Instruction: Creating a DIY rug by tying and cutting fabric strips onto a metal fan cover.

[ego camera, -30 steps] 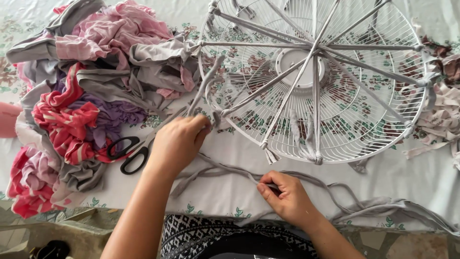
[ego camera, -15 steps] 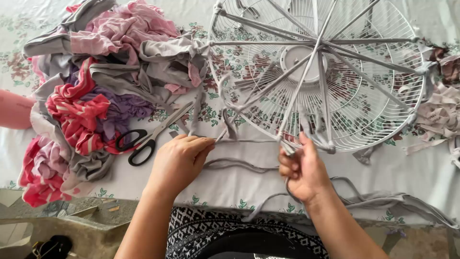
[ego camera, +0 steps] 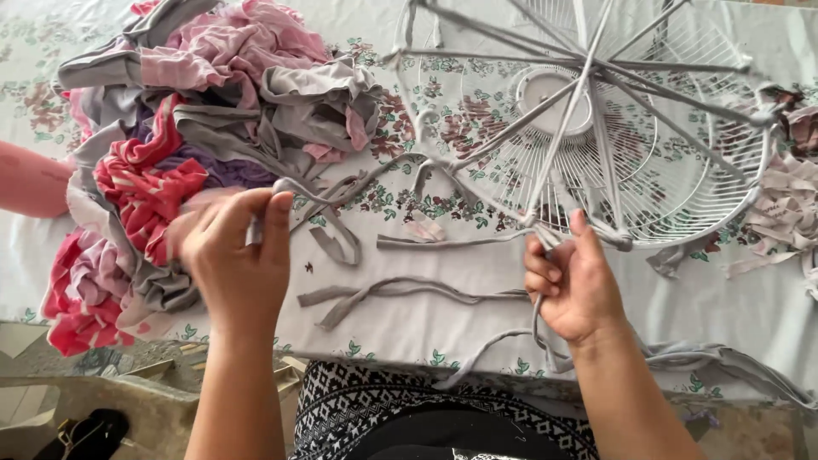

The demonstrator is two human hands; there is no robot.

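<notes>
A white wire fan guard (ego camera: 673, 170) lies on the table with grey fabric strips stretched across it like spokes. My right hand (ego camera: 575, 285) pinches a grey strip at the guard's near rim, and the strip's tail hangs down over the table edge. My left hand (ego camera: 239, 255) is blurred and grips another grey fabric strip (ego camera: 328, 209) that runs right toward the guard. A loose grey strip (ego camera: 383, 294) lies on the cloth between my hands.
A heap of pink, red, purple and grey fabric scraps (ego camera: 170, 145) fills the left of the table. A floral tablecloth (ego camera: 426, 324) covers the table. More scraps (ego camera: 788, 204) lie at the right edge. Another person's arm (ego camera: 30, 179) shows at far left.
My left hand moved left and lifted, pulling a grey strip taut. My right hand stayed at the guard's near rim. The scissors seen earlier by the scrap heap are now hidden behind my left hand.
</notes>
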